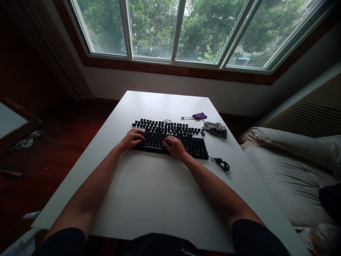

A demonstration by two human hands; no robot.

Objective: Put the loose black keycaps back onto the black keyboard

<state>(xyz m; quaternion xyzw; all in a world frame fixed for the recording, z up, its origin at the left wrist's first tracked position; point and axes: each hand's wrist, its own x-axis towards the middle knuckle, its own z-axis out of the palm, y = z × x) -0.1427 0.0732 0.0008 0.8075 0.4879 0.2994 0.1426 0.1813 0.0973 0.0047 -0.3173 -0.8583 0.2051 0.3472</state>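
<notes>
A black keyboard (pixel 197 147) lies on the white table, its front edge toward me. My left hand (pixel 131 138) is at its left end, fingers bent over the edge and onto the keys, holding it. Over the middle of the keyboard is my right hand (pixel 174 145), fingers curled together and pointing down at the keys. Whatever is between those fingertips is too small to make out. Just behind the keyboard, loose black keycaps (pixel 157 125) are laid out in rows.
A coiled black cable (pixel 221 163) lies right of the keyboard. Behind it are a grey cloth (pixel 215 129), a purple cloth (pixel 199 115) and a thin stick (pixel 187 117). The white table (pixel 160 199) faces a window; a pale sofa (pixel 277 177) stands at the right.
</notes>
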